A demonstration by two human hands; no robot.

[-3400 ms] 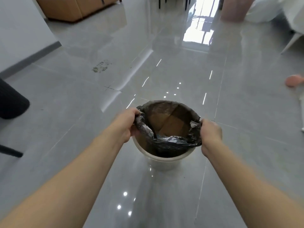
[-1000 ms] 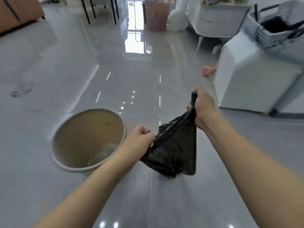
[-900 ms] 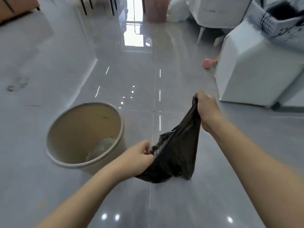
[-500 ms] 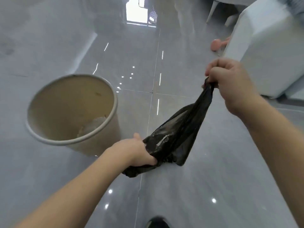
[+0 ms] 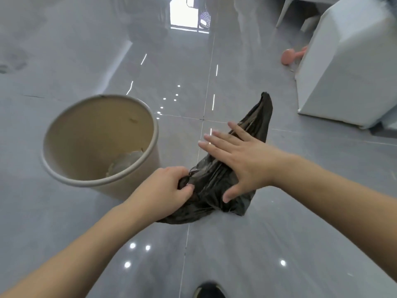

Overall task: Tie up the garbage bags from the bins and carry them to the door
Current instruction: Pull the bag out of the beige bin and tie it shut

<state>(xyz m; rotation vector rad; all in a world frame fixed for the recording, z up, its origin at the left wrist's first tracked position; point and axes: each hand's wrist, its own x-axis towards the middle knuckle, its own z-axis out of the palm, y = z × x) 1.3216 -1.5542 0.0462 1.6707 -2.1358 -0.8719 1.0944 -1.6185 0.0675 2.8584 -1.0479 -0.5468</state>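
home interior: glossy tiled floor (image 5: pixel 236 254), waste bin (image 5: pixel 98 143)

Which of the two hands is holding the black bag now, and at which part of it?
The left hand grips the black bag at a gathered corner on its left side. The right hand is spread flat over the bag and grips nothing.

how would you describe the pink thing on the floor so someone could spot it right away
Start at the big white cabinet on the right side of the grey tiled floor. At the foot of its left edge lies a small pink object with a rounded end, partly hidden behind the cabinet. It is the only pink thing in view, far from the beige bin and the black garbage bag.
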